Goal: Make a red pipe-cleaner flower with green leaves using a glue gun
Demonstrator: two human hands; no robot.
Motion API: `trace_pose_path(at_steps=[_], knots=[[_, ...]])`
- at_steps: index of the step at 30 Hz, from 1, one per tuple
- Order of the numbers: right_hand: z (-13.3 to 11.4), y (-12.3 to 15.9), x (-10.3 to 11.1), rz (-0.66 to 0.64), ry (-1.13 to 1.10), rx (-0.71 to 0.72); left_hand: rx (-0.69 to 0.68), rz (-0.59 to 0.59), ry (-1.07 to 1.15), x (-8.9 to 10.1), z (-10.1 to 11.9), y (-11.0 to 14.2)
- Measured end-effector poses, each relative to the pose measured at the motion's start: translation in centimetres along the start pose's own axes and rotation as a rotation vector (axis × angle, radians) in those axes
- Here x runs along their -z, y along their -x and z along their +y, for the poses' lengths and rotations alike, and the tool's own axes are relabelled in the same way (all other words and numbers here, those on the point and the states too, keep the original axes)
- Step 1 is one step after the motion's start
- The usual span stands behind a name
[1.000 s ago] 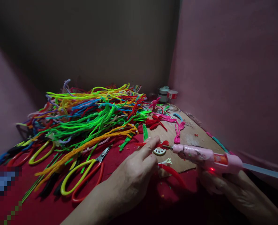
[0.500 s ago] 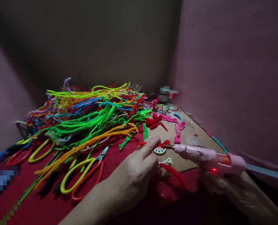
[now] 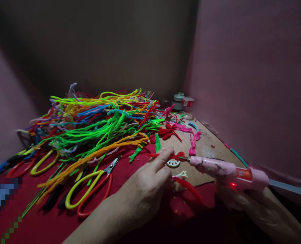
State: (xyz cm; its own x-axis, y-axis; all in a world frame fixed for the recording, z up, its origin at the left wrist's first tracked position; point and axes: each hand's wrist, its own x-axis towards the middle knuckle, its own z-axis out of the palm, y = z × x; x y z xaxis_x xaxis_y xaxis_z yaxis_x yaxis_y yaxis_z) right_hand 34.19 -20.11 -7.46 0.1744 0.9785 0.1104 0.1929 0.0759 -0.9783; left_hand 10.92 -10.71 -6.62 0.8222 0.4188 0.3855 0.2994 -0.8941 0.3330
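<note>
My left hand point(image 3: 150, 181) is closed, pinching a red pipe cleaner piece point(image 3: 179, 156) whose looped end sticks out to the right of the fingertips. A pink glue gun point(image 3: 213, 166) with a lit red light is in my right hand point(image 3: 246, 200), which is wrapped round its handle. The gun's metal nozzle meets or nearly touches the red loop. Out of the gun's back runs a pale glue stick point(image 3: 289, 188). A white disc with holes point(image 3: 173, 163) lies under the red piece. Below my left fingers, a red pipe cleaner bundle point(image 3: 188, 189) with a whitish frayed end curves right.
A big heap of coloured pipe cleaners point(image 3: 97, 122) covers the left. Scissors point(image 3: 89, 193) with yellow and red handles lie before it on red cloth point(image 3: 125, 210). Pink shapes point(image 3: 194, 139) and red shapes point(image 3: 168, 131) rest on a brown board point(image 3: 206, 152). Jars point(image 3: 178, 101) stand behind.
The glue gun has shifted very slightly to the right, its nozzle still at the red loop. My left hand keeps its pinch in almost the same place.
</note>
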Motion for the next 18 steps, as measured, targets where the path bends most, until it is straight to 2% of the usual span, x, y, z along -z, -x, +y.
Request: trace_pose_path(at_steps=[6,10,14,18], knots=[[1.6,0.2,0.8,-0.030,0.048,0.001,-0.003,0.005,0.009,-0.1,-0.1,0.1],[0.7,0.1,0.2,0.016,0.072,0.019,-0.002,0.002,0.002,-0.1,-0.1,0.2],[-0.4,0.0,-0.3,-0.050,0.087,0.025,0.003,-0.003,0.007,0.0,0.0,0.2],[-0.2,0.1,-0.4,-0.006,0.087,0.018,-0.007,-0.003,0.001,0.0,0.1,0.1]])
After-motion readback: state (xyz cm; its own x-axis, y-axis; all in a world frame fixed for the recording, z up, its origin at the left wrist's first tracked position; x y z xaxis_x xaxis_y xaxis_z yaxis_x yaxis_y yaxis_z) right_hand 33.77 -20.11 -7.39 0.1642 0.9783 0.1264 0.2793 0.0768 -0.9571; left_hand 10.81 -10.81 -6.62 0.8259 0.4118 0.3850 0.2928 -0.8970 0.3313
